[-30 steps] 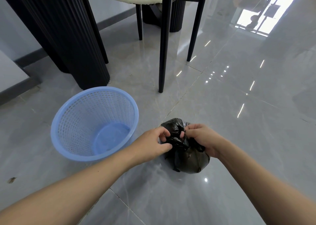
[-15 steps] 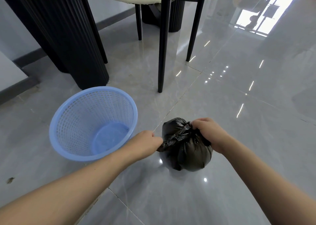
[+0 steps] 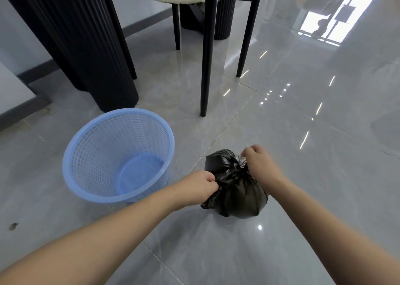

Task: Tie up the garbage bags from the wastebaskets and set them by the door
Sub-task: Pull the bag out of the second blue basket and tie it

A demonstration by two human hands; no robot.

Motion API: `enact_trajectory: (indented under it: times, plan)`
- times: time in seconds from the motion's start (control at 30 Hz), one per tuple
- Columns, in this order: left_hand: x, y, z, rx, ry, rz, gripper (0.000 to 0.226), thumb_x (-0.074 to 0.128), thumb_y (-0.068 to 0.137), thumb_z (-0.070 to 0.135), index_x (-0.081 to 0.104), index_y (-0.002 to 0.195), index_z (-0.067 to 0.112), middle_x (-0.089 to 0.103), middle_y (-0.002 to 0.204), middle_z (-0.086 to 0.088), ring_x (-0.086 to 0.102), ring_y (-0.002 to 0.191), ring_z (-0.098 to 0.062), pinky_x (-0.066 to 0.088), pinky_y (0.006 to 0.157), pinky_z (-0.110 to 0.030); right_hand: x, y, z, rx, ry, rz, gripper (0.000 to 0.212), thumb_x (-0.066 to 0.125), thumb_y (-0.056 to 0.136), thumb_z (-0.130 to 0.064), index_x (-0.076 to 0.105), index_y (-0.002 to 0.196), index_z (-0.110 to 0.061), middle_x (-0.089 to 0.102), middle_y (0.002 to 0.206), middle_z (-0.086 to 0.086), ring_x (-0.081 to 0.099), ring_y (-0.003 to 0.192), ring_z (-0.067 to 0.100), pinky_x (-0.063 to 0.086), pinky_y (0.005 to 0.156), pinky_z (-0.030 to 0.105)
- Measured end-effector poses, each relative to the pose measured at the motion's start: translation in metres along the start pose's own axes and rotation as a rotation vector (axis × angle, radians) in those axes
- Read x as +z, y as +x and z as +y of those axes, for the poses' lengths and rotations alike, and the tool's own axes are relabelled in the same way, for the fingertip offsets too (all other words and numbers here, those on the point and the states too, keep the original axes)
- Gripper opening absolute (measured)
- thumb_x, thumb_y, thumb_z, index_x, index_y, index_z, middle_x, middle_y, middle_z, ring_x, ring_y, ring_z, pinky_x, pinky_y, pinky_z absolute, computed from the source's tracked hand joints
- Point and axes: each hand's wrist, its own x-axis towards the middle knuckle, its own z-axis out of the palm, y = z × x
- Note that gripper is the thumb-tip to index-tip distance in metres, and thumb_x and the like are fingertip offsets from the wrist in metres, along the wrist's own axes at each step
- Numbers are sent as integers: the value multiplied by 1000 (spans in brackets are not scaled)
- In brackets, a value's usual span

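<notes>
Low centre, both hands grip a black bag (image 3: 238, 191) on the floor (image 3: 303, 133). Left hand (image 3: 198, 187) fingers pinch one twisted end; right hand (image 3: 260, 165) fingers clench the other. An empty basket (image 3: 86, 150) stands left.

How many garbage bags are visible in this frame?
1. A black bag sits on the floor right of the blue wastebasket, gripped by the left hand and right hand. Others may be out of frame.

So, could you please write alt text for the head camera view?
Two bare hands, left hand and right hand, grip the gathered top of a black garbage bag on a glossy grey tiled floor, beside an empty blue wastebasket.
</notes>
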Motion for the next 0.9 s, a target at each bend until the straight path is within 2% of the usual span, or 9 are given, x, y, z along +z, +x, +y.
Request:
enact_trajectory:
  times: [0.1, 0.17, 0.3, 0.4, 0.5, 0.57, 0.67, 0.77, 0.9]
  plan:
    - [-13, -2, -4, 3, 313, 115, 25, 44, 85, 25, 44, 62, 15, 56, 60, -2, 53, 62, -24, 37, 55, -28, -9, 6, 14, -93, -195, 181, 23, 42, 96, -28, 56, 97, -10, 58, 89, 5, 53, 88, 26, 33, 71, 32]
    - [-20, -5, -3, 9, 358, 226, 25, 43, 81, 27, 48, 60, 14, 67, 64, -4, 59, 64, -26, 43, 57, -28, -11, 10, 31, -99, -262, 197, 27, 44, 98, -32, 57, 97, -8, 57, 89, 7, 55, 91, 29, 32, 70, 32]
    - [-20, -12, 5, 45, 388, 326, 23, 41, 76, 31, 44, 58, 16, 70, 64, -5, 55, 59, -25, 49, 59, -32, -13, 12, 41, -181, -350, 208, 33, 45, 99, -34, 61, 96, -5, 61, 89, 11, 56, 91, 31, 31, 68, 32]
    - [-18, -11, 4, 6, 491, 302, 26, 39, 79, 31, 45, 60, 14, 69, 71, -7, 56, 65, -27, 41, 55, -29, -16, 14, 33, -251, -385, 215, 31, 46, 99, -34, 60, 98, -7, 61, 90, 11, 55, 89, 30, 34, 69, 33]
    - [-23, -7, 2, -38, 560, 250, 25, 39, 81, 28, 46, 62, 14, 69, 76, -8, 59, 73, -29, 35, 53, -27, -14, 16, 34, -263, -467, 171, 32, 44, 99, -37, 60, 97, -9, 60, 94, 10, 55, 91, 30, 34, 69, 33]
    - [-27, -8, 2, -22, 549, 205, 24, 39, 82, 26, 47, 63, 14, 65, 64, -2, 56, 67, -25, 35, 52, -26, -13, 17, 39, -261, -552, 107, 37, 41, 99, -42, 61, 93, -12, 60, 94, 8, 57, 91, 29, 35, 70, 32]
    - [-28, -9, -1, 59, 511, 226, 15, 40, 83, 25, 40, 71, 16, 56, 63, 2, 47, 62, -21, 31, 50, -29, -18, 17, 41, -249, -526, -97, 24, 45, 96, -35, 63, 99, -19, 56, 100, 2, 56, 96, 21, 36, 76, 29]
    - [-21, -6, 2, 145, 426, 285, 12, 45, 82, 25, 39, 91, 19, 52, 92, -1, 49, 81, -24, 39, 64, -35, -21, 11, 37, -252, -357, -304, 29, 51, 81, -21, 62, 108, -22, 53, 112, 2, 51, 105, 18, 37, 89, 27]
    - [-7, 5, 13, 238, 505, 271, 62, 51, 78, 24, 31, 137, 24, 41, 132, -3, 39, 120, -29, 38, 101, -44, -15, 11, 40, -335, -520, -331, 40, 59, 80, -21, 58, 120, -24, 48, 112, -2, 52, 104, 16, 39, 95, 24]
